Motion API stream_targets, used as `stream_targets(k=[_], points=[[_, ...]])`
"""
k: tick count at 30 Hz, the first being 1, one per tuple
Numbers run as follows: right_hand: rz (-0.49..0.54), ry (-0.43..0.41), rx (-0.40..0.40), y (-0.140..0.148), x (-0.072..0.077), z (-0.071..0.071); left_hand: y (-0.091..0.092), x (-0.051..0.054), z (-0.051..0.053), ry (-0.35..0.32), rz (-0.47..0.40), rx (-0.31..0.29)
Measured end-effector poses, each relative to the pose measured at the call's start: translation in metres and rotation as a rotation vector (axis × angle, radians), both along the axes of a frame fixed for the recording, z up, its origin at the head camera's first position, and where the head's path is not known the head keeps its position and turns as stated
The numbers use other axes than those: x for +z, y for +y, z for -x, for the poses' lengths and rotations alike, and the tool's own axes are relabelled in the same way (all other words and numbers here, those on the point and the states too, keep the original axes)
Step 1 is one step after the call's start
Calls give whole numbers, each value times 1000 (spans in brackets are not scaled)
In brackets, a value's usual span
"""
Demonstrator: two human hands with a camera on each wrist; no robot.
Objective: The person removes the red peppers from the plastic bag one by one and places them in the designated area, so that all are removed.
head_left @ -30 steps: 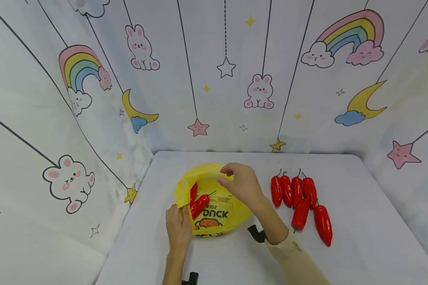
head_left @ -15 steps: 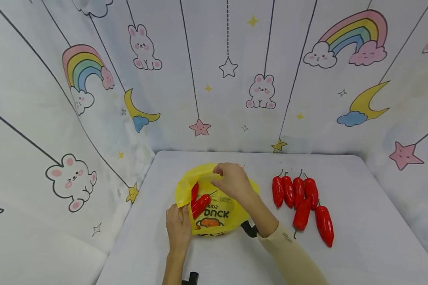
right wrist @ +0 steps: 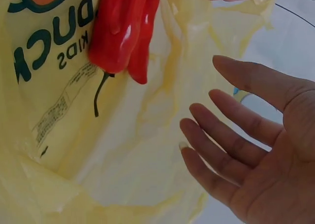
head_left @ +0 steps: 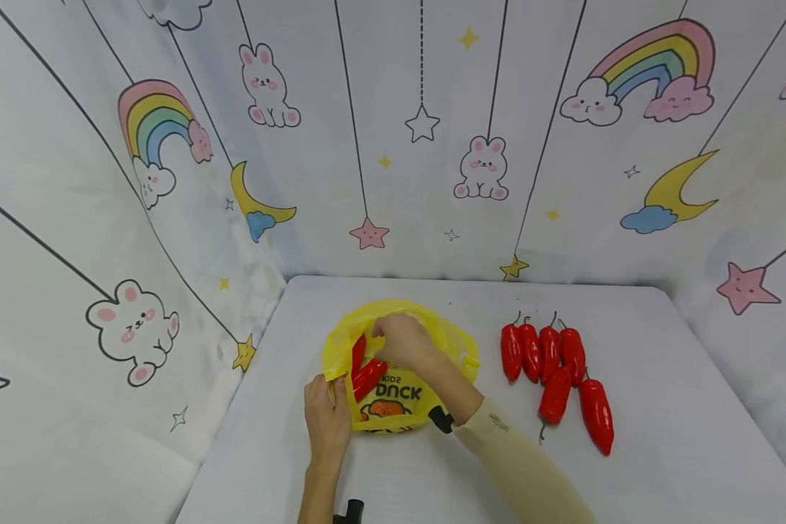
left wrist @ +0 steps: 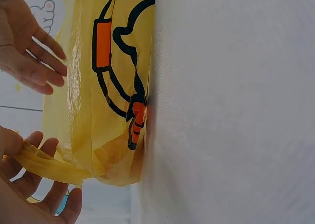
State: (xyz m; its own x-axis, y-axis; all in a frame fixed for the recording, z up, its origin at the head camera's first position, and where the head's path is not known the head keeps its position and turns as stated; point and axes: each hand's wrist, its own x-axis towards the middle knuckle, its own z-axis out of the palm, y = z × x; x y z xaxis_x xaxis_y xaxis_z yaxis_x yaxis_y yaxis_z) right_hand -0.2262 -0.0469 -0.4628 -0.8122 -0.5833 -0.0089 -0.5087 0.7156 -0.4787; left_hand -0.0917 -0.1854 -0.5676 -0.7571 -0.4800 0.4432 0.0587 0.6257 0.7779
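Note:
A yellow plastic bag (head_left: 461,342) printed with "KIDS DUCK" lies on the table with its mouth spread. Two red chili peppers (right wrist: 115,32) lie inside it, one partly behind the other. At the bag's near left edge, my left hand (head_left: 327,418) pinches the rim; the left wrist view shows a fold of plastic between thumb and fingers. Over the bag's mouth hovers my right hand (head_left: 406,342), holding nothing. Its fingers (right wrist: 224,135) are spread and gently bent in the right wrist view, apart from the peppers.
Several more red chili peppers (head_left: 550,353) lie grouped on the white table (head_left: 655,364), right of the bag. A patterned curtain (head_left: 393,182) with rainbows, rabbits and stars hangs behind the table and along its sides.
My right hand has moved left and slightly down across the bag's mouth, uncovering more of its right side. My left hand keeps its pinch on the rim, and the peppers stay in place.

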Motion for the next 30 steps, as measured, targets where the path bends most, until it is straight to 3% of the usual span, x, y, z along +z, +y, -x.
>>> stream_targets(k=[8, 16, 25, 30], points=[[-110, 28, 115, -10, -21, 0, -1, 0, 1, 24, 2, -7], [-107, -44, 154, -15, -38, -3, -1, -1, 0, 16, 21, -9], [-173, 42, 127, -21, -54, -5, -2, 0, 0, 37, 27, -13], [-213, 88, 158, -21, -62, -5, -3, -2, -1, 21, 5, -2]])
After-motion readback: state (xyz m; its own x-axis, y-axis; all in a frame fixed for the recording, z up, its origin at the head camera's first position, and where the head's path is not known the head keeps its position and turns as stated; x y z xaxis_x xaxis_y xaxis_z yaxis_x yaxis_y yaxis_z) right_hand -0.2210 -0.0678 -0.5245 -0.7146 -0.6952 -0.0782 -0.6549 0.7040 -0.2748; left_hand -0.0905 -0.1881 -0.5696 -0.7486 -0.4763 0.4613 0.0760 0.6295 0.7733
